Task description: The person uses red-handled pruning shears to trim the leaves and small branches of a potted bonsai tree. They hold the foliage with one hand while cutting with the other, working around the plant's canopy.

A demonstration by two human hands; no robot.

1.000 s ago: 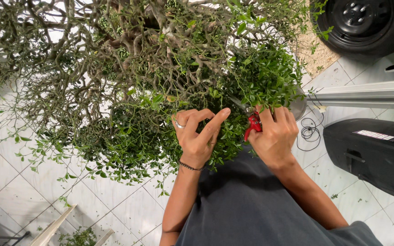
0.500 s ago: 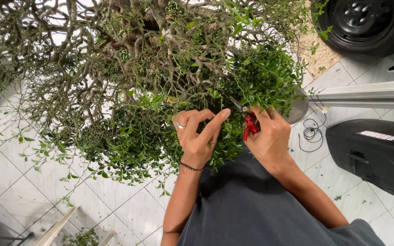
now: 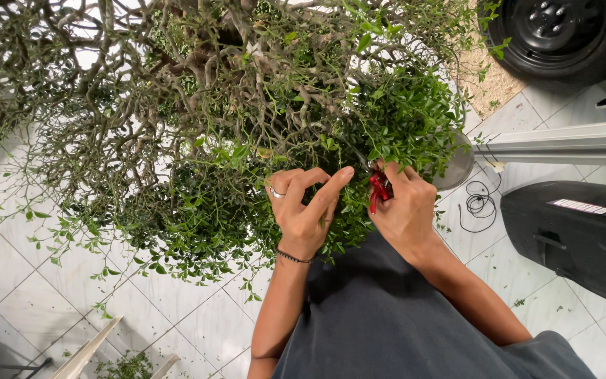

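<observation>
Change: both hands sit a little lower and closer to the body than a second ago; the left forefinger now stretches further toward the shears.
Left hand point(image 3: 303, 210): fingers curled, forefinger out straight, resting in the foliage; it pinches nothing that I can make out. Ring on one finger, dark bracelet at the wrist.
Right hand point(image 3: 405, 207): closed round the red handles of the shears point(image 3: 376, 188); blades hidden among leaves.
Shears: at the lower right edge of the shrub point(image 3: 247, 126), between the two hands.
Shrub: twisted bare branches above, dense small green leaves around the hands.
Floor point(image 3: 43, 295): white tiles, scattered clippings.
Nearby: black case point(image 3: 569, 235) at right, coiled cable point(image 3: 482, 205) beside it, tyre point(image 3: 562, 35) top right.
</observation>
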